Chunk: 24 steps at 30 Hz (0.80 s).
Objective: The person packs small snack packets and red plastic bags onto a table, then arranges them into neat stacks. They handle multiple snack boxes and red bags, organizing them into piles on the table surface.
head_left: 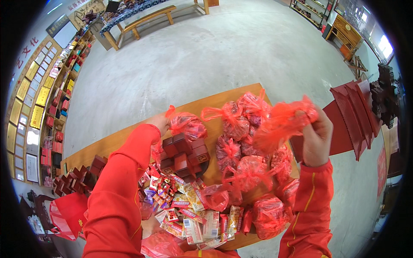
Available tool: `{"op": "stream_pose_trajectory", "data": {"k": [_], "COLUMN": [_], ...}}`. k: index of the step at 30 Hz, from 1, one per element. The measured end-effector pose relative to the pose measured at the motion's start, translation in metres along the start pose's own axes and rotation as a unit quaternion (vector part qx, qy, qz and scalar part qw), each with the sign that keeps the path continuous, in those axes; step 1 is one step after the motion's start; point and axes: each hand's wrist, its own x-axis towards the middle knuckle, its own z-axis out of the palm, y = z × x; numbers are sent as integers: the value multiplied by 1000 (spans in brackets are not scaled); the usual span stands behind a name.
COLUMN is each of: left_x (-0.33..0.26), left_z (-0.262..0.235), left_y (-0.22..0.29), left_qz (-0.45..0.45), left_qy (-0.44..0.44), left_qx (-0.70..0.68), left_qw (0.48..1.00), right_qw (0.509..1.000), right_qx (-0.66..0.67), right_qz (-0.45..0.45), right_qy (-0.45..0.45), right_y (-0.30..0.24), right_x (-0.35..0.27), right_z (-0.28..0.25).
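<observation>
My right hand (317, 139) is raised over the right side of the table, its fingers closed on a crumpled red plastic bag (279, 129) that looks thin and slack. At the far left, my left hand (161, 122) is at the gathered top of a filled red bag (191, 126); the sleeve partly hides its fingers, which look closed on the plastic. Just nearer stands a dark red-brown block of interlocking wooden pieces (183, 157). Several knotted, filled red bags (251, 170) crowd the right side. Wrapped snacks and candies (189, 210) lie in a loose heap near me.
The wooden table (116, 139) carries more dark interlocking wood pieces (75, 180) on its left. A red paper bag (69, 215) stands at lower left. To the right is a dark red stepped wooden model (355, 116). A bench (148, 20) and shelves (58, 112) stand farther off.
</observation>
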Motion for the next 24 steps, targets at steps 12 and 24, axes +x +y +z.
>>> {"op": "stream_pose_trajectory", "data": {"k": [12, 24], "left_x": [-44, -124], "left_z": [6, -44], "left_y": [-10, 33], "left_qz": [-14, 30], "left_qy": [40, 155], "left_qx": [-102, -281], "left_qw": [994, 947], "right_qw": [983, 954], "right_qx": [54, -246], "right_qz": [88, -112], "right_qy": [-149, -134], "right_y": [96, 160], "right_x": [54, 29], "right_z": [114, 114]}}
